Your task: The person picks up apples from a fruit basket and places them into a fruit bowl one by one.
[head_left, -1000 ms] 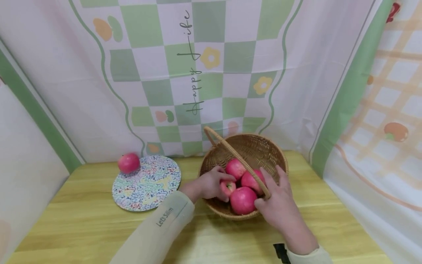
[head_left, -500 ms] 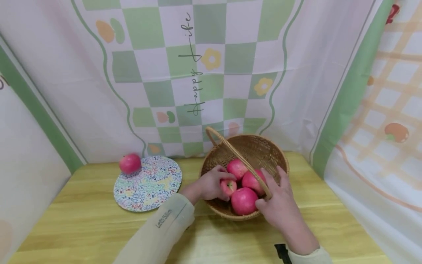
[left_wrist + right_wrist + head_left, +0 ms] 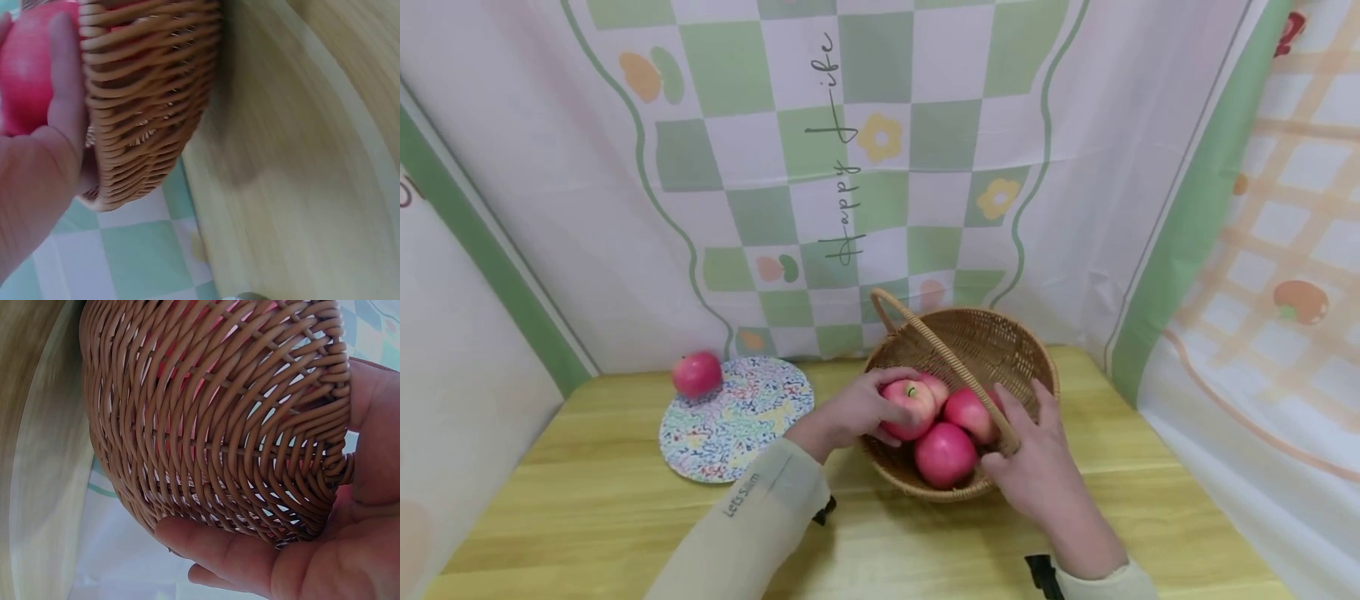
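Observation:
My left hand (image 3: 861,410) grips a pink-red apple (image 3: 910,408), stem upward, just inside the left rim of a wicker basket (image 3: 988,342). In the left wrist view the fingers lie along the apple (image 3: 28,69) beside the basket's woven wall (image 3: 144,106). Three more apples are in the basket: one partly behind the held apple, one (image 3: 967,414) under the handle, one (image 3: 946,456) at the front. At the handle's near end, my right hand (image 3: 1037,467) holds the basket's right rim; the right wrist view shows its fingers against the outer wall (image 3: 219,425).
To the left on the wooden table (image 3: 587,500) lies a round, multicolour speckled mat (image 3: 741,425). Another apple (image 3: 697,375) sits at its far left edge. The arched handle (image 3: 940,346) spans the basket. Printed cloth (image 3: 880,200) hangs behind the table.
My left hand has lifted its apple up from among the others, slightly to the left. The front apple has shifted a little left. My right hand stays at the rim.

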A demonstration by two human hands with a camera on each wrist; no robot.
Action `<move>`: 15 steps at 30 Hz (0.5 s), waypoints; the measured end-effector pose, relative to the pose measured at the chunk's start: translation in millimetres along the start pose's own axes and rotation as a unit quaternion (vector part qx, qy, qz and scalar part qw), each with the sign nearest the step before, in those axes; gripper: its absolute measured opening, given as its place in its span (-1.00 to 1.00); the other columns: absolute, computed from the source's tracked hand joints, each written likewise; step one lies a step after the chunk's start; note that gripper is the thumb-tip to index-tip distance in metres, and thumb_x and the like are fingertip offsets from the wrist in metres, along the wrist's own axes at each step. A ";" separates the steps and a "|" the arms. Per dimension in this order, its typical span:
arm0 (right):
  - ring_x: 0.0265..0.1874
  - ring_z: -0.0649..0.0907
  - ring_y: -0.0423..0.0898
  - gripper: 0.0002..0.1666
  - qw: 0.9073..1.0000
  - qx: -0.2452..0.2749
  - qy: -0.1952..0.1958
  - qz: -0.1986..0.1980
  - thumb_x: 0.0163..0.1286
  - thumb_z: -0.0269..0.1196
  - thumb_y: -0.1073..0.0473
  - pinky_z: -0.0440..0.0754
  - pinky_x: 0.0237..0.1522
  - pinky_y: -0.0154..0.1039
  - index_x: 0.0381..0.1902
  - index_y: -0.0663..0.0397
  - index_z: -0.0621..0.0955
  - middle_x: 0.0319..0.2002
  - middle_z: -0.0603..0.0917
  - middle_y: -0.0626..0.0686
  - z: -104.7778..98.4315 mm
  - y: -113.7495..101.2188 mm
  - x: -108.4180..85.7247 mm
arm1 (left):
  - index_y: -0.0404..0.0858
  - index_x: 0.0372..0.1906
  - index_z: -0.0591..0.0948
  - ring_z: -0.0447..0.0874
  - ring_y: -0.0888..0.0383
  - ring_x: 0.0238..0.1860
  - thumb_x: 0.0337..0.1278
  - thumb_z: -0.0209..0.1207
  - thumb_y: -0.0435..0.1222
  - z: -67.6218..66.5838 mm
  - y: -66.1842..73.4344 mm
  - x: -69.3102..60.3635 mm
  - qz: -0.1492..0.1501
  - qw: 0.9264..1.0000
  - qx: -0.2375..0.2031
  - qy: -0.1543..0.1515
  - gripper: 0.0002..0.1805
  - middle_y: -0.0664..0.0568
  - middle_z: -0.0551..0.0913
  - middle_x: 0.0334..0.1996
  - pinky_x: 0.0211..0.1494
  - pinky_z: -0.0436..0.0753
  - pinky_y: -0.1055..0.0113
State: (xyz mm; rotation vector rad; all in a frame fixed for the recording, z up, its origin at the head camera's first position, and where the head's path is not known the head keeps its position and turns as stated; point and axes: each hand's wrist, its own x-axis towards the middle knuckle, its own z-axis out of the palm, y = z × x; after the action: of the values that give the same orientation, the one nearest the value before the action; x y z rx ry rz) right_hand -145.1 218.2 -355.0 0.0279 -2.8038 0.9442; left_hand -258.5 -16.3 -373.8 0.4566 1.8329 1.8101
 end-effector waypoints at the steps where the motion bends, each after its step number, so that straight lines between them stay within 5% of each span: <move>1: 0.36 0.09 0.54 0.17 1.000 0.000 -0.001 0.000 -0.01 0.40 0.27 0.28 0.19 0.44 0.58 -0.03 0.16 0.54 -0.28 0.30 0.3 0.0 -0.1 | -0.12 0.33 0.51 0.68 -0.11 -0.20 -0.10 0.36 -0.48 -0.9 1.6 -0.9 -0.007 1.000 -0.021 -0.001 -0.25 -0.17 0.48 0.14 -0.33 0.73 0.04; 6: 0.37 0.06 0.54 0.16 1.000 -0.002 -0.006 -0.002 0.03 0.38 0.27 0.28 0.19 0.43 0.59 -0.03 0.13 0.54 -0.31 0.29 0.4 0.1 -0.9 | -0.16 0.37 0.47 0.65 -0.13 -0.09 -0.07 0.36 -0.51 -2.9 8.1 -6.0 -0.022 0.997 -0.068 0.005 -0.23 -0.19 0.47 0.16 -0.29 0.73 0.04; 15: 0.36 0.07 0.54 0.20 1.000 -0.002 -0.009 0.001 0.03 0.40 0.27 0.31 0.17 0.43 0.60 -0.05 0.10 0.55 -0.32 0.27 0.9 0.5 -0.6 | -0.14 0.34 0.49 0.65 -0.12 -0.08 -0.07 0.38 -0.50 -8.2 13.0 -15.1 -0.028 0.998 -0.059 0.000 -0.25 -0.19 0.49 0.17 -0.27 0.73 0.04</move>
State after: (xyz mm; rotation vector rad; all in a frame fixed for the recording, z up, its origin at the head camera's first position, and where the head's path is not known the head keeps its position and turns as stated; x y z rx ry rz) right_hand -144.6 218.1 -356.1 0.0328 -2.8232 0.9447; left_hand -252.5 -31.1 -359.2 0.3575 1.7107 1.8675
